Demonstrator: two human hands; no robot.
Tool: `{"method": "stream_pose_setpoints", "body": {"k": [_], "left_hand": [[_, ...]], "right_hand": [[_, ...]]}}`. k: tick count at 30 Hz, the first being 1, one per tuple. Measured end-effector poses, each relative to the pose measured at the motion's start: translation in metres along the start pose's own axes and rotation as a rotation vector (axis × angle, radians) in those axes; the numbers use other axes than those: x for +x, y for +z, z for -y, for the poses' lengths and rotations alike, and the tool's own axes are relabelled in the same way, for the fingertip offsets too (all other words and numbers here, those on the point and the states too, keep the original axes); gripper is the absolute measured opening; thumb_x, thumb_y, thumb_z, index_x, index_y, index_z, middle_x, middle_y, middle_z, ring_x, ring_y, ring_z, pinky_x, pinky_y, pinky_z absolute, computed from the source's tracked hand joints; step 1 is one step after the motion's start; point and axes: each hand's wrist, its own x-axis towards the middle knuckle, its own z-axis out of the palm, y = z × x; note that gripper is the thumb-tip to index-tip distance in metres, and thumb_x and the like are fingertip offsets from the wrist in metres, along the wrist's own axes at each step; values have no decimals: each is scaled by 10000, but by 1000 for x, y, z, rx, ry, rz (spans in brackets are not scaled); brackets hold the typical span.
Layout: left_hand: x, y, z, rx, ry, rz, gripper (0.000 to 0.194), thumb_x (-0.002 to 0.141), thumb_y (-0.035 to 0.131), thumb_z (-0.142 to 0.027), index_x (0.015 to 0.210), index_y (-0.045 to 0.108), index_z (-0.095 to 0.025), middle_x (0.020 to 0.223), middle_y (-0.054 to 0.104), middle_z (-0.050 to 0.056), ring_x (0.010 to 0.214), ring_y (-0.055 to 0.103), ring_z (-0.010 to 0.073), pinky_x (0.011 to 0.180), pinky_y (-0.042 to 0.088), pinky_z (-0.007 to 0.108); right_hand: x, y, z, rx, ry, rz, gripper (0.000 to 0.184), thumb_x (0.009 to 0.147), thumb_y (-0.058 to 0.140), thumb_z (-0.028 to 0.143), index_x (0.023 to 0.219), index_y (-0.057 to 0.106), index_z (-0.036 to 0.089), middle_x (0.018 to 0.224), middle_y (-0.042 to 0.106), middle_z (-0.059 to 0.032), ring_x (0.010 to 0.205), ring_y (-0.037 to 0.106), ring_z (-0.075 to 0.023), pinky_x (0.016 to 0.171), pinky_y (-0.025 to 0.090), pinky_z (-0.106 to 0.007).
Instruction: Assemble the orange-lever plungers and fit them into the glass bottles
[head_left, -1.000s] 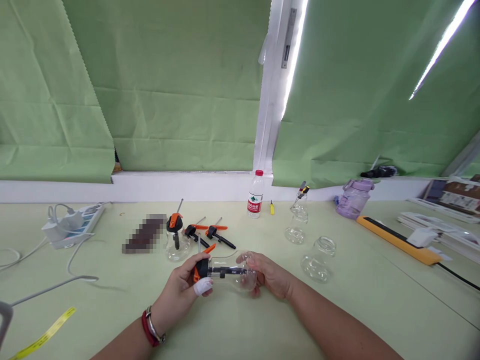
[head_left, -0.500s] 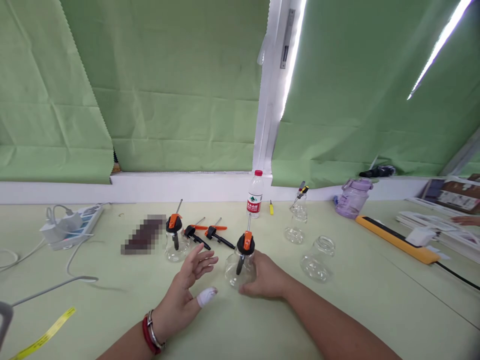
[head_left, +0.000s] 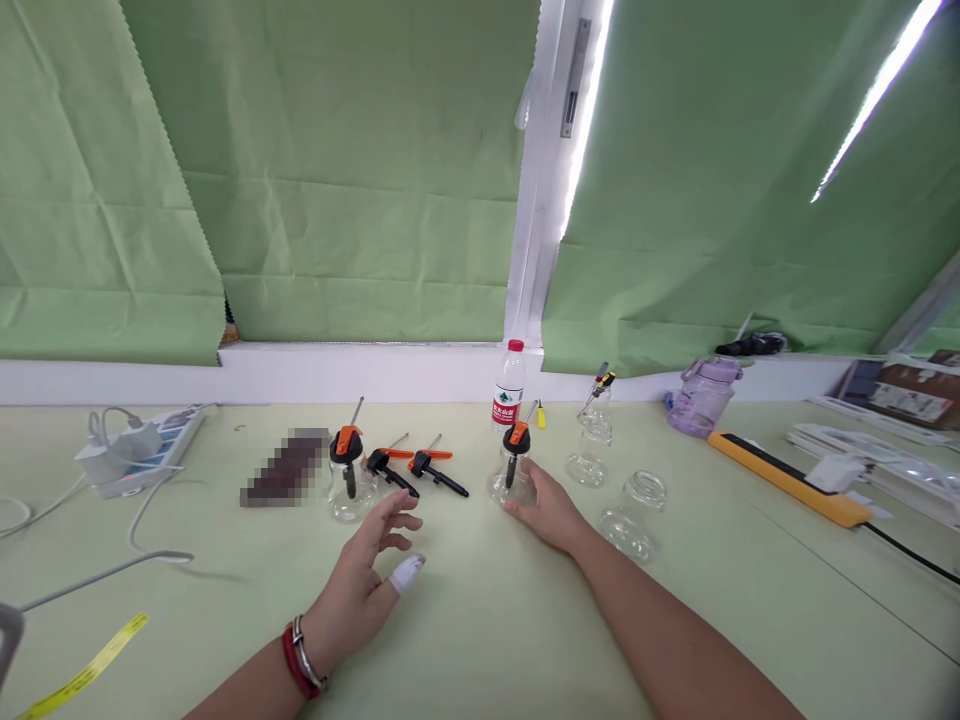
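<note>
My right hand [head_left: 551, 508] is wrapped round the right side of a clear glass bottle [head_left: 501, 488] that has a black and orange spout lid [head_left: 516, 440] on top. My left hand [head_left: 371, 575] hovers over the table with fingers apart and nothing in them; its thumb is wrapped in white. Just beyond the left hand stands a second glass bottle [head_left: 352, 502] with the same kind of lid. Two loose black and orange spout lids [head_left: 391, 470] lie between the two bottles. To the right, a lidless glass bottle [head_left: 634, 520] stands near my right forearm.
At the back are a water bottle [head_left: 508, 390], a small yellow tool [head_left: 541, 414] and a glass bottle holding screwdrivers [head_left: 596, 440]. A purple jug [head_left: 703, 400] and an orange power strip [head_left: 787, 480] are on the right; a white power strip [head_left: 154, 460] lies left.
My right hand has moved the lidded glass bottle away from me and slightly right, towards the water bottle. My left hand has drifted a little left and stays open.
</note>
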Motion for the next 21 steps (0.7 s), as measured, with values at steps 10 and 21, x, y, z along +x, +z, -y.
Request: {"method": "stream_pose_setpoints", "body": {"k": [10, 21], "left_hand": [[-2, 0, 1, 24, -63, -7, 497, 859, 533, -235, 1312, 345, -313, 1287, 466, 114, 1077, 543, 262, 683, 565, 318], [1, -1, 1, 48, -35, -57, 466, 840, 547, -244, 1282, 413, -302, 1163, 543, 93, 922, 596, 212, 723, 554, 360]], "right_hand": [[14, 9, -16, -187, 7, -195, 732, 805, 517, 240, 1429, 161, 103, 1434, 306, -193, 1345, 283, -302, 1084, 278, -444], [-6, 44, 37, -344, -338, -4, 421, 868, 422, 179, 1290, 421, 187, 1275, 484, -109, 1175, 453, -226, 980, 383, -339]]}}
